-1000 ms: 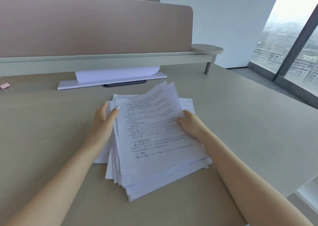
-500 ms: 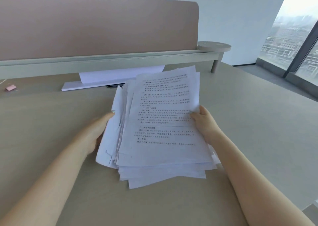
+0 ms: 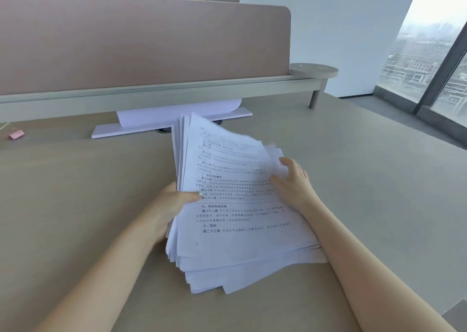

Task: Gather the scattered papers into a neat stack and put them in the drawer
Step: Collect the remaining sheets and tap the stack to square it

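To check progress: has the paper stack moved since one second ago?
Yes. The paper stack has lifted at its far edge, now overlapping the white tray under the shelf.

Both forearms bare, no sleeves in frame, no watch, no rings or bracelets visible. Left hand [image 3: 169, 206]: thumbnail painted a pale mint/light green, glossy; other nails on that hand hidden. Right hand [image 3: 294, 184]: nails too blurred to tell any polish. No gloves on either hand. No marks or tattoos visible on either arm. Nothing else of the person in view.
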Action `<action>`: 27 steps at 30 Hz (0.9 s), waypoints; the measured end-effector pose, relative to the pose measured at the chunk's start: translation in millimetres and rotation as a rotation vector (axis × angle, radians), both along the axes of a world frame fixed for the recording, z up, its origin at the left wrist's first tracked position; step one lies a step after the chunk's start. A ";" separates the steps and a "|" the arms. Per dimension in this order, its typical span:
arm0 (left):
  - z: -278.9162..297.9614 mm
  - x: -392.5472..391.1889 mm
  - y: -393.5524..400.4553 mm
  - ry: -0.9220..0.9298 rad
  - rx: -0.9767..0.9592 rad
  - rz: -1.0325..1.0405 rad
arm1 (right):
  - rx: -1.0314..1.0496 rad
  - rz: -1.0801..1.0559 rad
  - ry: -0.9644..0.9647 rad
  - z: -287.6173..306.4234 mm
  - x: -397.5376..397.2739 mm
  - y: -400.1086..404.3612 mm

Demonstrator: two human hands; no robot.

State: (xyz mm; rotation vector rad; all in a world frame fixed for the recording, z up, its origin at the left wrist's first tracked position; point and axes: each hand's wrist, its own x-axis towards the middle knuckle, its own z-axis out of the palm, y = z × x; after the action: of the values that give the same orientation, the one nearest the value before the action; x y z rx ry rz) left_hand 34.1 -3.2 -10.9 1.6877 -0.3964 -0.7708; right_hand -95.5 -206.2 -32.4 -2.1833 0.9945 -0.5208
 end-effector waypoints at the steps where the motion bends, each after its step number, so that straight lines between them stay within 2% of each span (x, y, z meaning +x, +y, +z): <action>1: 0.1 -1.5 0.1 0.004 -0.043 -0.008 | 0.060 -0.045 -0.087 1.2 -2.0 -2.0; 3: 4.8 -5.4 0.4 0.042 -0.136 -0.021 | 0.279 -0.105 -0.317 7.4 -8.8 -6.2; 5: 11.3 -11.1 -0.5 0.021 -0.215 -0.039 | 0.571 -0.074 -0.490 18.1 -21.2 -14.5; 6: 14.5 -15.3 -1.4 -0.020 -0.242 -0.048 | 0.692 -0.024 -0.506 24.6 -29.1 -19.6; 8: 22.7 -23.4 -5.9 -0.108 -0.291 -0.073 | 0.778 0.098 -0.482 42.8 -46.3 -21.8; 10: 38.1 -31.5 -15.5 -0.236 -0.348 -0.100 | 0.705 0.140 -0.508 67.0 -58.2 -23.3; 14: 94.5 -50.3 -52.1 -0.479 -0.513 -0.110 | 0.454 0.119 -0.779 144.9 -80.9 -24.3; 16: 125.3 -60.6 -70.4 -0.498 -0.570 -0.115 | 0.353 0.122 -0.864 183.1 -95.9 -26.8; 19: 151.5 -67.0 -90.3 -0.437 -0.606 -0.109 | 0.239 0.117 -0.877 214.0 -119.2 -33.2; 22: 147.2 -68.7 -101.4 -0.400 -0.653 -0.196 | 0.240 0.082 -0.816 200.9 -138.5 -45.6; 25: 119.4 -79.5 -110.0 -0.407 -0.606 -0.270 | 0.425 0.067 -0.719 161.7 -148.6 -53.1; 27: 106.5 -89.1 -116.5 -0.409 -0.599 -0.249 | 0.459 0.068 -0.704 143.5 -150.1 -53.0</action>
State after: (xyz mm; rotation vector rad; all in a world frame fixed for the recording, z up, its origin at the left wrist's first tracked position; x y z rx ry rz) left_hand -55.0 -119.7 95.6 1.2256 -1.0291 -0.4122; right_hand -245.6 -259.2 111.1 -1.4504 0.5721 -0.8516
